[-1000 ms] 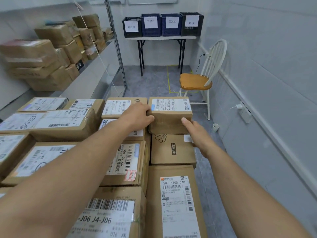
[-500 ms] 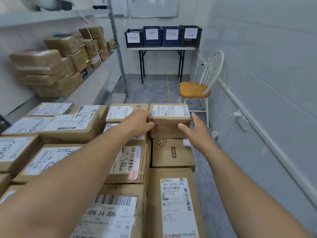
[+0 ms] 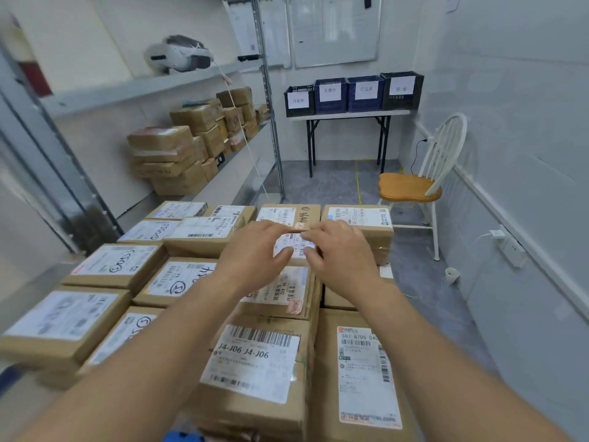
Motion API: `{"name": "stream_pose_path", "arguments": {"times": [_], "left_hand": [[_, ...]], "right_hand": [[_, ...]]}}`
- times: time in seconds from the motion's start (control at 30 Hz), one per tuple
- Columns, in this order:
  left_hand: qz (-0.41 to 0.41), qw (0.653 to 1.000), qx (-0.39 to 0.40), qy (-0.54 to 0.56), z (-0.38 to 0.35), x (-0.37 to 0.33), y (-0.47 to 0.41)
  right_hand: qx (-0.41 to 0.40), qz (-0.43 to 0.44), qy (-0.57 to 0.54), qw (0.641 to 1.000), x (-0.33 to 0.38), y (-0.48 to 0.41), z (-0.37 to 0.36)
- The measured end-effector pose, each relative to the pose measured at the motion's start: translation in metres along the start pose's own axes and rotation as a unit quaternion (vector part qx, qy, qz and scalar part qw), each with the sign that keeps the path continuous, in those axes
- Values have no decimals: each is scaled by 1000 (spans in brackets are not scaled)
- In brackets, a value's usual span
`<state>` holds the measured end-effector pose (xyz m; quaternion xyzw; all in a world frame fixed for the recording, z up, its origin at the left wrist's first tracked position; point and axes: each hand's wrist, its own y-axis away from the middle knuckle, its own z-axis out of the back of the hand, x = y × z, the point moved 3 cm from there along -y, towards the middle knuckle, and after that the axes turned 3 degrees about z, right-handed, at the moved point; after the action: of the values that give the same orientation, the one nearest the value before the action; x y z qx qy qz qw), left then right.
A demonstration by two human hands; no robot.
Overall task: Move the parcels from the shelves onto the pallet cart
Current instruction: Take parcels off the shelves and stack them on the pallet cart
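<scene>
Shelves (image 3: pixel 153 87): metal, at left; a white headset (image 3: pixel 178 55) is laid on the upper board.
Shelf parcels (image 3: pixel 178 154): brown cartons, piled in rows on the middle board, against the wall.
Stack (image 3: pixel 248 362): labelled cartons packed side by side in the foreground, in front of and below the shelves, labels upward.
Left hand (image 3: pixel 255 253): held over the middle of the stack, palm down; fingers (image 3: pixel 267 229) released and loosely spread, nothing grasped.
Right hand (image 3: pixel 341 253): held just beside the left, palm down, fingertips nearly met with those of the left; fingers (image 3: pixel 318 231) released, nothing grasped. Whether either hand touches the cartons below cannot be told.
Corner parcel (image 3: pixel 366 221): seated on top of the stack at its far right, partly covered by the right hand.
Desk (image 3: pixel 347 114): set against the back wall; four crates (image 3: pixel 331 94) with paper signs are lined up on it.
Chair (image 3: pixel 411 186): white, wooden seat, placed by the right wall.
Cup (image 3: pixel 452 275): stood on the floor near the chair.
</scene>
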<state>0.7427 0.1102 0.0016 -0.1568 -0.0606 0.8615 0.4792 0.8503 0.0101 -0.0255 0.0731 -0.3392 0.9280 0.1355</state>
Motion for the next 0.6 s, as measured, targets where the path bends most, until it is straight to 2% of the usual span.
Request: {"name": "stream_pose_path", "arguments": {"times": [0.27, 0.53, 0.6], "left_hand": [[52, 994, -93, -29, 69, 42, 73], [167, 973, -155, -24, 117, 119, 209], [209, 966, -148, -21, 121, 136, 248]], "right_hand": [[-15, 128, -11, 992, 101, -25, 8], [-11, 207, -42, 977, 238, -4, -2], [-7, 215, -68, 974, 275, 15, -10]]}}
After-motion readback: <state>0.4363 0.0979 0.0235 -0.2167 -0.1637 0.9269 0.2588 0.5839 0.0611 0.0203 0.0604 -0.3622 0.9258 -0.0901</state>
